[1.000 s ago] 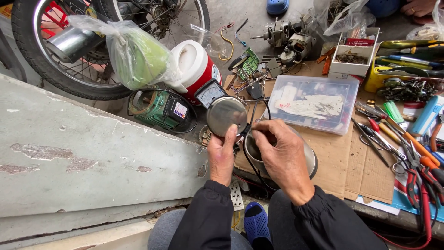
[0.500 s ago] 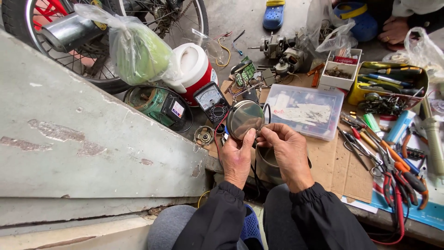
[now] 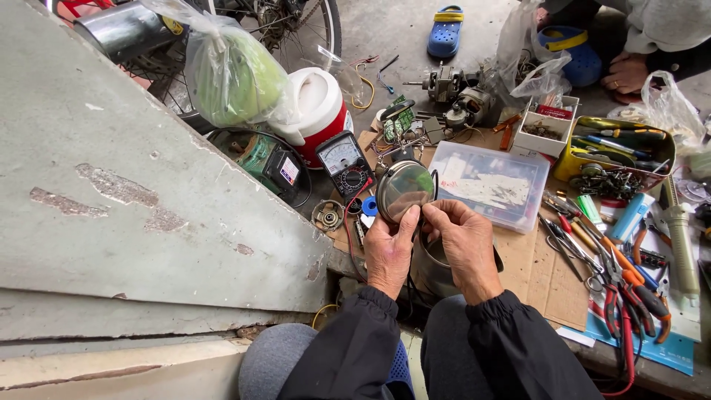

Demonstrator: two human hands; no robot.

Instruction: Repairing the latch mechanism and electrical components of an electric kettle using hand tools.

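A round metal disc (image 3: pixel 404 190) with a shiny face is held up over a metal pot body (image 3: pixel 435 268) that stands between my knees. My left hand (image 3: pixel 388 250) grips the disc's lower left edge. Fingers of my right hand (image 3: pixel 463 238) pinch at its lower right edge, where thin wires run down. Both sleeves are dark. Just behind the disc lies an analog multimeter (image 3: pixel 344 161) with red and black leads.
A grey slab (image 3: pixel 133 200) rises on the left. Behind it are a bagged green thing (image 3: pixel 233 74), a red-and-white cooker (image 3: pixel 320 111), a clear plastic box (image 3: pixel 490 184), and pliers and screwdrivers (image 3: pixel 622 274) on cardboard. Another person's hand (image 3: pixel 628 72) shows at the far right.
The view has shifted and drawn closer. Both hands stay on the disc, which now stands a little more upright above the pot body.
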